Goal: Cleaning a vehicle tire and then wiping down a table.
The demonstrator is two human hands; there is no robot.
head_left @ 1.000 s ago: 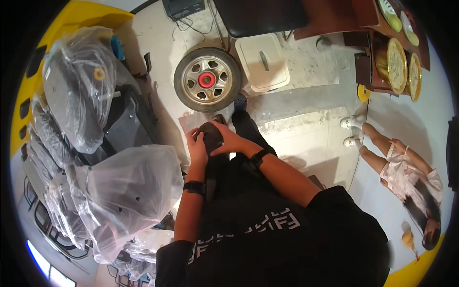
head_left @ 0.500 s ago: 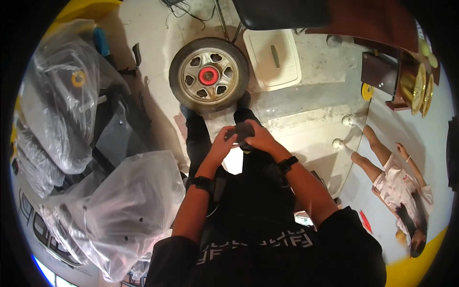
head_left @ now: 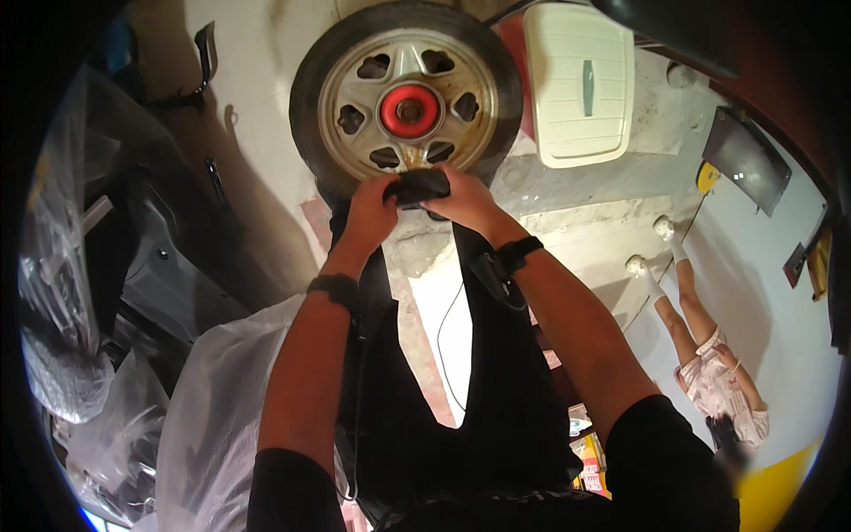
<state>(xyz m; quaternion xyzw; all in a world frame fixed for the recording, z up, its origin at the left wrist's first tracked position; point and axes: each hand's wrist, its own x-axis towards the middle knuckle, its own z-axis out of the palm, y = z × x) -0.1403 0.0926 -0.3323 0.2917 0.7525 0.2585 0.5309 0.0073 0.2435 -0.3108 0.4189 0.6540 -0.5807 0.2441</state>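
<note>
Both my hands grip a dark rounded object (head_left: pixel 419 187) whose exact kind I cannot make out. My left hand (head_left: pixel 371 215) pinches its left end, and my right hand (head_left: pixel 466 200) closes round its right end. Just beyond them lies a car wheel (head_left: pixel 409 60), a black tyre on a silver, rust-stained rim with several cut-outs. A red ring (head_left: pixel 432 112) surrounds the hub at its centre. In the picture, the object overlaps the wheel's near edge; whether it touches the tyre I cannot tell.
A cream lidded storage box (head_left: pixel 576 106) stands right of the wheel. Clear plastic sheeting (head_left: pixel 222 417) covers things on the left, beside dark panels (head_left: pixel 168 266). Another person (head_left: pixel 722 381) is at the right. A dark chair seat (head_left: pixel 665 31) juts in at the top.
My hands have moved forward with the dark object, from over my legs to the wheel's near edge. The view has shifted closer to the wheel, which looks larger.
</note>
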